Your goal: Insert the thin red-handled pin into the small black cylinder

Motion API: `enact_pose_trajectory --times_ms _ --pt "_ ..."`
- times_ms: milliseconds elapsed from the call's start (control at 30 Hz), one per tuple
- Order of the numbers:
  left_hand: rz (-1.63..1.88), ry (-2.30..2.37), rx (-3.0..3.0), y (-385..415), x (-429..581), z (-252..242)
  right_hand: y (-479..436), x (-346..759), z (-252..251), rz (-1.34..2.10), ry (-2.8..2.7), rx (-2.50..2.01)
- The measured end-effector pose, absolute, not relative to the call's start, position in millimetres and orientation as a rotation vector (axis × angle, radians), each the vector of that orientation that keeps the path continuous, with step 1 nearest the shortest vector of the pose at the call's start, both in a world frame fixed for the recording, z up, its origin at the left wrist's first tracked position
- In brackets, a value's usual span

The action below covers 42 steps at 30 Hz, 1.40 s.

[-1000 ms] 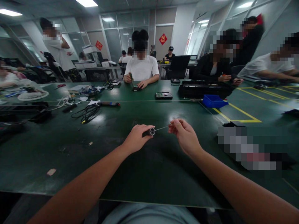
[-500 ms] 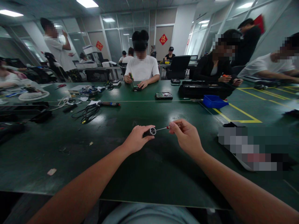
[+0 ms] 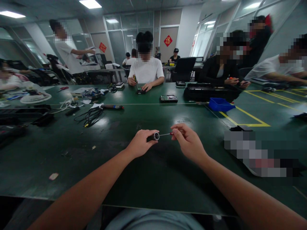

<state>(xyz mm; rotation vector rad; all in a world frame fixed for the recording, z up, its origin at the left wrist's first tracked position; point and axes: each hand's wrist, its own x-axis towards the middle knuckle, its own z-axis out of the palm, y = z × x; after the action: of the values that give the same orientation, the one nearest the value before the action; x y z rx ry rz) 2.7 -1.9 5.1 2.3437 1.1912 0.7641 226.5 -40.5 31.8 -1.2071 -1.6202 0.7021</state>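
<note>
My left hand [image 3: 142, 142] is closed round a dark cylindrical part [image 3: 150, 138] with a silver ring at its open end, which faces right. A screwdriver [image 3: 165, 134] with a thin metal shaft and a red collar is pinched in my right hand [image 3: 188, 138]; most of its handle is hidden by the fingers. The shaft's tip reaches the ringed end of the cylinder; how deep it sits inside I cannot tell. Both hands are held above the green table [image 3: 144, 179].
Black cables [image 3: 90, 116] and a soldering-iron-like tool [image 3: 112, 107] lie ahead to the left. A circuit-board device [image 3: 168, 98], a blue bin [image 3: 221, 104] and a long black housing [image 3: 211, 92] stand farther back. A blurred-out bag-like item [image 3: 254, 153] lies right. Across the table a person [image 3: 146, 70] works.
My right hand has shifted slightly left with the screwdriver, closer to the cylinder. My left hand stays nearly in place. In the background, a standing person at the left has lowered an arm.
</note>
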Motion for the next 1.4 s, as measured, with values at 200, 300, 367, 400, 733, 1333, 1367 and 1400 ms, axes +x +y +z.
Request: enact_pose_trajectory --times_ms 200,300,367,400,733,1333,1367,1400 --pt "0.762 1.181 2.336 -2 2 5 -41 227 32 0.756 -1.627 -1.185" --pt "0.763 1.180 2.336 -2 3 5 -41 227 32 0.714 -1.636 -1.230" --pt "0.775 1.185 2.334 -2 2 5 -40 227 30 0.706 -1.621 -1.233" --pt "0.779 1.186 2.333 -2 2 5 -40 227 29 0.713 -1.611 -1.222" --pt "0.746 1.198 2.335 -3 3 9 -42 226 30 0.790 -1.536 -1.198" --pt "0.723 1.182 2.410 1 0 9 -20 225 16 1.248 -0.929 -1.011" --pt "0.723 1.185 2.404 2 -1 9 -21 224 16 1.212 -0.937 -1.014" --pt "0.728 1.188 2.399 2 -1 9 -23 223 16 1.176 -0.956 -1.019"
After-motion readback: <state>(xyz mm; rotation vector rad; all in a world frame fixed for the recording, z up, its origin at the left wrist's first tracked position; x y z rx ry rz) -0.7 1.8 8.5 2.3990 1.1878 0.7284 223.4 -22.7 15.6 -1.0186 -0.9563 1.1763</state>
